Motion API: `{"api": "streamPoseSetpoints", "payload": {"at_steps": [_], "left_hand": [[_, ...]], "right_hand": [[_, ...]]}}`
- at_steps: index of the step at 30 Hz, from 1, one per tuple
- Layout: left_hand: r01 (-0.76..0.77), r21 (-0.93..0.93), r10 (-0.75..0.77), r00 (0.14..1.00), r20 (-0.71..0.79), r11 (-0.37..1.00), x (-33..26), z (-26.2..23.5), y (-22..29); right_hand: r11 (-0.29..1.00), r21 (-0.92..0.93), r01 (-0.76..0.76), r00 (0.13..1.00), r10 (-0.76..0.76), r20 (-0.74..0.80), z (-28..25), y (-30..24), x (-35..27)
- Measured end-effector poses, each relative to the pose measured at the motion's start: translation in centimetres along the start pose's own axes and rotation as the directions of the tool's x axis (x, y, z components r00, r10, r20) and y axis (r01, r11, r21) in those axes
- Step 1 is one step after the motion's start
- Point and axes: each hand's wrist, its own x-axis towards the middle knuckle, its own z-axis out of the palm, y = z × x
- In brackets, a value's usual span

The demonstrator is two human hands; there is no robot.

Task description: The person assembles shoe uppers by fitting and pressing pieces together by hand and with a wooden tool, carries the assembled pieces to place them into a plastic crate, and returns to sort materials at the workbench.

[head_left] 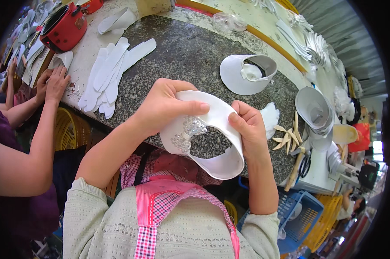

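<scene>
The speckled slab (173, 47) bears a white band (246, 87) and pale slivers (286, 138).

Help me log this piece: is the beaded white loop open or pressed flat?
Open: the beaded white loop gapes, with the speckled bench showing through its middle.

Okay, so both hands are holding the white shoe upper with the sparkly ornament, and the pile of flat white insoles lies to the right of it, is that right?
Not quite: the head view shows the pile of flat white insoles to the left, not the right. The left hand and right hand do hold the white shoe upper with the sparkly ornament.
</scene>
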Motion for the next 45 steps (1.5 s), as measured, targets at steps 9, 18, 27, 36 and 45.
{"api": "streamPoseSetpoints", "payload": {"at_steps": [9,18,27,36,45], "left_hand": [[-0.337,0.619,0.080,0.911,0.405,0.709,0.6,0.1,2.0],[-0.096,0.068,0.046,0.850,0.524,0.993,-1.7,0.6,-0.9],[-0.175,-0.078,0.191,0.871,0.453,0.981,-1.6,2.9,0.0],[-0.605,0.508,0.671,0.739,0.069,0.613,6.2,-5.3,2.0],[-0.169,0.779,0.746,0.464,-0.478,0.604,11.3,-16.5,1.0]], "right_hand": [[0.798,-0.581,0.158,0.986,-0.154,0.057,0.7,-1.6,-0.3],[0.922,-0.324,0.211,0.978,-0.199,0.069,0.8,-1.1,-2.1],[0.964,-0.076,0.255,0.955,-0.239,0.173,-0.9,-1.7,-0.8],[0.740,-0.567,0.362,0.887,-0.460,-0.034,-7.1,-6.9,-4.4],[-0.133,-0.984,0.119,0.168,-0.974,0.152,-17.2,-10.5,-8.9]]}}
